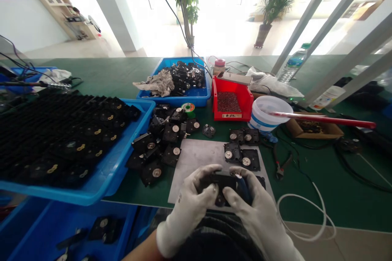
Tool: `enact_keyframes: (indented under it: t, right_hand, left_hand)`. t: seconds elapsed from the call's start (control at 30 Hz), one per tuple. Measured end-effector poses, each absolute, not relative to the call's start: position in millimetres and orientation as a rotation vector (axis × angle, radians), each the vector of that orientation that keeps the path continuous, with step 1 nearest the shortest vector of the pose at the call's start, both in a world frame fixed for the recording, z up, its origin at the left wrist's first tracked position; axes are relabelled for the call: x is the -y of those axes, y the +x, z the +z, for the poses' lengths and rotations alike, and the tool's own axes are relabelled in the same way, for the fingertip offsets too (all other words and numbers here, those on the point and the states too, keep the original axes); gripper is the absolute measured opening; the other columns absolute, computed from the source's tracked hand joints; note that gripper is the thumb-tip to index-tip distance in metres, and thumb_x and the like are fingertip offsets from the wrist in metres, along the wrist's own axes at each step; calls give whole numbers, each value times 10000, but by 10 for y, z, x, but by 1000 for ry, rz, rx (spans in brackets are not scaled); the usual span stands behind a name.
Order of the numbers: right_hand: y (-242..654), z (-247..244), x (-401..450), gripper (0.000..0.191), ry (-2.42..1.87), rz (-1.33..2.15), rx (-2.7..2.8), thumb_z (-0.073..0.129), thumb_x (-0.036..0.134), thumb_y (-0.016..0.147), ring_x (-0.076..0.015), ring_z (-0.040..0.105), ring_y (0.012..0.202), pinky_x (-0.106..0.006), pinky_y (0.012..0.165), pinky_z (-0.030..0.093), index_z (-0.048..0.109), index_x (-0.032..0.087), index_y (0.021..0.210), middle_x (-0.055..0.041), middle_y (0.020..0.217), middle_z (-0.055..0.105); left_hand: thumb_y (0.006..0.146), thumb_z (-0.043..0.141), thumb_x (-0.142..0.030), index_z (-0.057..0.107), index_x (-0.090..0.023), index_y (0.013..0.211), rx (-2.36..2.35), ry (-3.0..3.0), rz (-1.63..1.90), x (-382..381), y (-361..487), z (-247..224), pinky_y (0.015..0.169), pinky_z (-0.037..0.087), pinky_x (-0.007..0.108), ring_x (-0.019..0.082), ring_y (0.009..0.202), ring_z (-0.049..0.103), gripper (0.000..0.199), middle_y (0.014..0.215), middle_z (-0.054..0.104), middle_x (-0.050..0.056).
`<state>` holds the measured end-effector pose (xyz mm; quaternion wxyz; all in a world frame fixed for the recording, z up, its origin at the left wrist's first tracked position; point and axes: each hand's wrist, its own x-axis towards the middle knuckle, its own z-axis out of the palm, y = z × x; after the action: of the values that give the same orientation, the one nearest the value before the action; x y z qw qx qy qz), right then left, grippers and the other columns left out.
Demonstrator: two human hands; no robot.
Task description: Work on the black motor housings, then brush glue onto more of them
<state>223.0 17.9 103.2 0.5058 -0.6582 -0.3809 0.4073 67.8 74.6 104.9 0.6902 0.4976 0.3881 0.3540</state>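
My left hand [191, 202], in a white glove, is closed on the left end of a black plastic housing [224, 180]. The housing is held up over the near edge of a white sheet [196, 155]. My right hand [260, 210], gloved too, grips the same housing at its right end, with the thumb pressed against the near side. Something dark blue shows under the right fingers; I cannot make out what it is. Beyond the hands, several black units with silver discs [246, 161] lie on the sheet and by its far right corner.
Left of the sheet lies a pile of similar black units [157, 171]. A blue tray [122, 187] full of black housings stands farther left. Farther back are another blue tray [171, 101], a red bin [232, 116] of small parts and a white tub [271, 108]. Pliers [280, 167] lie right.
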Motion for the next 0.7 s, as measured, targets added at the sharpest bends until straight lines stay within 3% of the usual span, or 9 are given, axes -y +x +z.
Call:
enact_keyframes:
  t: [0.1, 0.17, 0.27, 0.4, 0.57, 0.63, 0.7]
  right_hand:
    - [2232, 1121, -174, 305, -1516, 1040, 925, 792, 363, 808, -220, 725, 856, -295, 770, 603, 722, 205, 1059, -41, 956, 769]
    - [2206, 1185, -156, 269, -1480, 1103, 851, 809, 364, 802, -204, 709, 794, -283, 729, 594, 723, 196, 993, -31, 886, 756]
    - [2144, 1231, -115, 268, -1441, 1124, 773, 841, 380, 787, -185, 688, 760, -263, 707, 580, 711, 199, 935, -13, 838, 732]
    - [2092, 1177, -149, 244, -1438, 1031, 838, 820, 384, 808, -189, 695, 760, -264, 703, 590, 703, 203, 921, -21, 842, 731]
    - [2227, 1157, -354, 210, -1497, 1026, 1053, 751, 359, 781, -206, 712, 766, -292, 701, 595, 715, 193, 905, -32, 827, 748]
    - [2316, 1220, -395, 192, -1537, 1038, 1193, 735, 321, 778, -208, 722, 807, -296, 731, 587, 734, 202, 929, -28, 870, 760]
    - [2372, 1309, -393, 183, -1535, 1030, 1364, 729, 257, 783, -210, 727, 864, -300, 778, 577, 749, 217, 961, -30, 942, 768]
  left_hand:
    - [853, 640, -102, 789, -267, 1233, -823, 1449, 775, -755, 637, 1169, 995, 538, 341, 265, 1125, 707, 441, 1184, 773, 49]
    - [823, 614, -65, 800, -307, 1224, -855, 1598, 785, -738, 609, 1251, 906, 546, 304, 230, 1019, 716, 504, 1091, 774, 23]
    - [819, 620, -94, 810, -276, 1186, -913, 1654, 787, -692, 600, 1315, 792, 542, 289, 213, 894, 706, 451, 980, 754, 27]
    - [853, 597, -126, 809, -236, 1150, -932, 1617, 811, -677, 636, 1291, 822, 551, 309, 231, 909, 708, 381, 969, 747, 47]
    - [907, 630, -200, 750, -203, 1237, -900, 1411, 751, -749, 533, 1223, 1011, 549, 385, 295, 1131, 703, 352, 1181, 765, 95]
    - [853, 678, -175, 671, -218, 1382, -860, 1322, 652, -782, 409, 1256, 1085, 525, 388, 314, 1292, 646, 530, 1368, 718, 97]
    - [780, 707, -132, 612, -244, 1470, -847, 1337, 533, -814, 296, 1326, 1063, 541, 357, 322, 1347, 614, 705, 1458, 673, 79]
